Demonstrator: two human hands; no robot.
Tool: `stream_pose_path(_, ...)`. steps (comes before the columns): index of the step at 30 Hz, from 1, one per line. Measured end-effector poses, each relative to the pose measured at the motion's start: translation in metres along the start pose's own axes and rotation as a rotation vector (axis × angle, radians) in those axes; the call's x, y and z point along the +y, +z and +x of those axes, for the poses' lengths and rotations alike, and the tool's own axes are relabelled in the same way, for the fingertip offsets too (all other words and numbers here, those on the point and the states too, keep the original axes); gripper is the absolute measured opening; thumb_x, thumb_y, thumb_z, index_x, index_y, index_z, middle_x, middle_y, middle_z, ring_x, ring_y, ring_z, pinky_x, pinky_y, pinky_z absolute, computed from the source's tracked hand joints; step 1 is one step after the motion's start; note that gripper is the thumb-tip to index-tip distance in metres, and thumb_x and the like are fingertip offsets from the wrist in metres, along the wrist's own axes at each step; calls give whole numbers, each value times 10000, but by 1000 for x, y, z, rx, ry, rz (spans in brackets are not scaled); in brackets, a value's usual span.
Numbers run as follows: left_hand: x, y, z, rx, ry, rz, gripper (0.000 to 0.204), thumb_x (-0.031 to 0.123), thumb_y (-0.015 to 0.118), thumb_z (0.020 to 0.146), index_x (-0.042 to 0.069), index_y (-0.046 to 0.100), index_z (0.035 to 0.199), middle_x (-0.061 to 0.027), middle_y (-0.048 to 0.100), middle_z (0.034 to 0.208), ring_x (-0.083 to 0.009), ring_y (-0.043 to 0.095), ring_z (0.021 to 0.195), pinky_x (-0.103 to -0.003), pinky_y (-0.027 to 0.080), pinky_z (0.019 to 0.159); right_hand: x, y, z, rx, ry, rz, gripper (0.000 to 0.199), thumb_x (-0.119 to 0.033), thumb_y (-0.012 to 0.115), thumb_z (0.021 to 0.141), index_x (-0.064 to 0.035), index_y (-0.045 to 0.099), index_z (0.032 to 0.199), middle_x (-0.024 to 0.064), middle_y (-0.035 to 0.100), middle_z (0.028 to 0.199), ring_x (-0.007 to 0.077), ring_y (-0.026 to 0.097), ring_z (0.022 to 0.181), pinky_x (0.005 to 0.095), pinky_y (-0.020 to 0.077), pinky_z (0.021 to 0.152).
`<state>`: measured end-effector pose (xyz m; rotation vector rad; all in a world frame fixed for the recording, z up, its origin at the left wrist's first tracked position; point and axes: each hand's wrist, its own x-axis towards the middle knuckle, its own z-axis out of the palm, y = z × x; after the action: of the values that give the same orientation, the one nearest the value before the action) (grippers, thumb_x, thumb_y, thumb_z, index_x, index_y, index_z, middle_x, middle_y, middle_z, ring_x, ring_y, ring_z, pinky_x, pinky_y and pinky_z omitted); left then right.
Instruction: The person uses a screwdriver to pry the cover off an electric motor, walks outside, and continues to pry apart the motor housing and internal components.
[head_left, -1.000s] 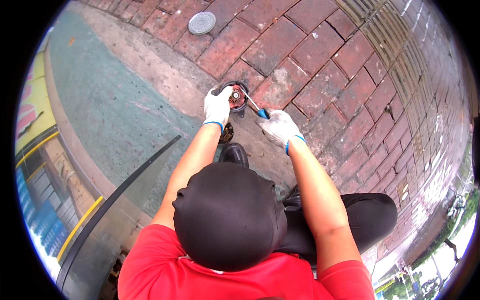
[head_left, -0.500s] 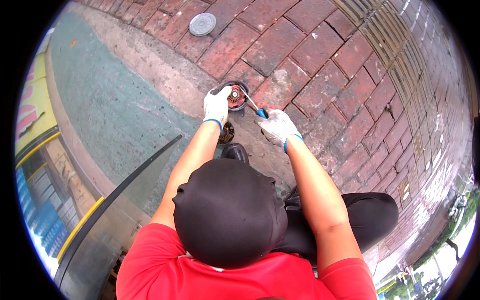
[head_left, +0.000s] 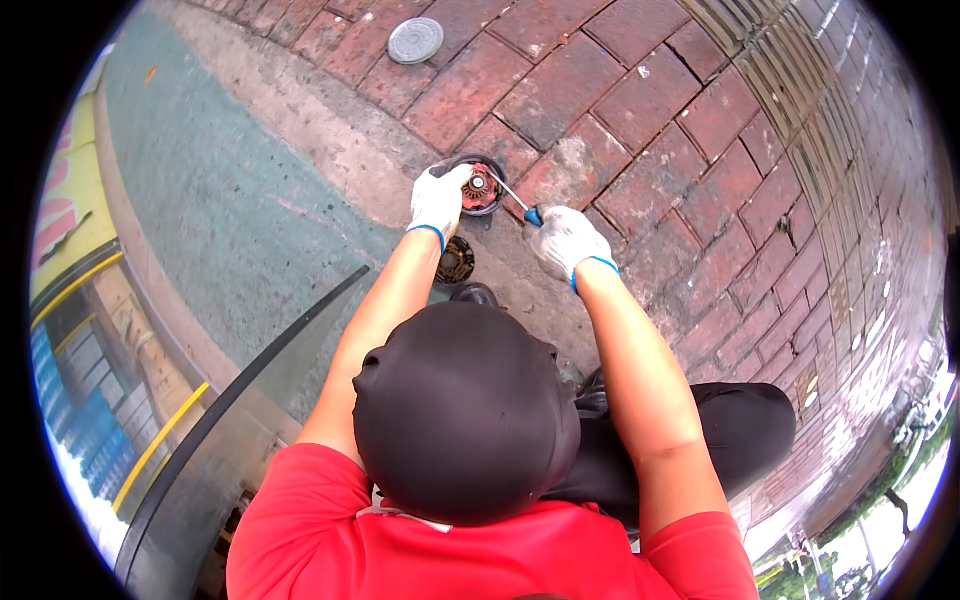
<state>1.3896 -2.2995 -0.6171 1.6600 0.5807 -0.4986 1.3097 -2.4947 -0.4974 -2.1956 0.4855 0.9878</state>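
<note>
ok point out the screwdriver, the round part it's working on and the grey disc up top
screwdriver (head_left: pixel 533 215): head view, on its blue handle.
round part (head_left: pixel 482 191): head view, on its red centre.
grey disc (head_left: pixel 415 40): head view, on its flat top face.

The scene is lit evenly by soft daylight; hardly any shadows are cast. Straight lines are bent toward the black rim, and the near right corner is overexposed.

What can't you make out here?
- Head view: the round part is too small to identify; the left hand covers its side.
- Screwdriver: handle hidden in the right hand; tip too small to see.
- Dark disc: partly behind the left forearm.
- Lap: hidden by the head.
</note>
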Motion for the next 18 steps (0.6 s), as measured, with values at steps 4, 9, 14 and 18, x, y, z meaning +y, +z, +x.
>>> stream_pose_path(4, 4, 5, 1, 3, -24, 45, 272, 129, 765, 896, -4, 765, 1133, -95, 772, 1021, -189, 702, 911, -342, 553, 845, 5, 10, 13, -40, -1, 109, 369, -309, 579, 929, -68, 727, 1166, 268, 703, 1160, 430, 664, 1130, 485, 524, 970)
stream_pose_path(9, 2, 5, 1, -19, -37, -3, 288, 150, 765, 893, -24, 756, 1122, -116, 770, 1026, -195, 702, 926, -346, 549, 854, 6, 27, 15, 19, -1, 182, 355, -312, 566, 922, -69, 738, 1115, 255, 710, 1141, 430, 665, 1122, 481, 524, 966)
stream_pose_path(14, -10, 1, 9, 36, -92, -38, 254, 168, 787, 869, -20, 754, 1036, -111, 757, 967, -195, 690, 885, -356, 543, 817, 6, 48, 11, 149, 10, 130, 322, -304, 551, 982, -64, 694, 1143, 260, 726, 1085, 447, 687, 1061, 525, 535, 927)
stream_pose_path(18, -12, 7, 3, 113, -97, -86, 283, 184, 812, 839, -25, 736, 1013, -130, 747, 963, -217, 684, 860, -370, 540, 793, 1, 67, 1, 208, 17, 145, 320, -308, 553, 1003, -42, 616, 1170, 296, 714, 1026, 474, 685, 1023, 562, 525, 891)
